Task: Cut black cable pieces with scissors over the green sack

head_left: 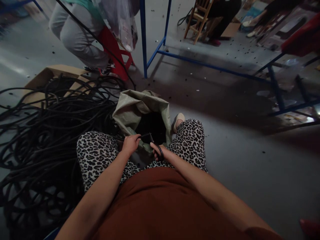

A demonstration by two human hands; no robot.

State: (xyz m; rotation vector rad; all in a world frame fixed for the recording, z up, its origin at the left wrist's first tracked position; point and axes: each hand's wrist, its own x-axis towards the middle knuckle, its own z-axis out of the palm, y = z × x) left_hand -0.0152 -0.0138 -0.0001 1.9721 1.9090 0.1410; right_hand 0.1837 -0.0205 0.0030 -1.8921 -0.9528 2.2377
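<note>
We see first the grey floor, smooth and a little shiny, and on it, at our left side, a big heap of black cords. These cords are long, smooth and bendable, lying in loose loops, so in our judgement much length remains uncut. Our trousers are of soft cloth with leopard spots, and our knees are on the two sides of the sack. Beyond the heap, partly covered by it, there is an open cardboard box, brown, stiff and with straight folds. The sack stands open between our legs; it is pale green-grey, woven in look, with a creased and uneven rim. Inside it lies a dark filling, which may be what is done so far, but we cannot tell its shape or its quantity. Our left hand has its fingers closed around a thin black piece, which points over the mouth of the sack toward the other hand. Our right hand has its fingers in and around the black handles of the scissors, and their narrow metal blades are near the end of this piece; we cannot tell if they touch it. The smallest things are the pale scraps and dark bits, scattered on the floor.
</note>
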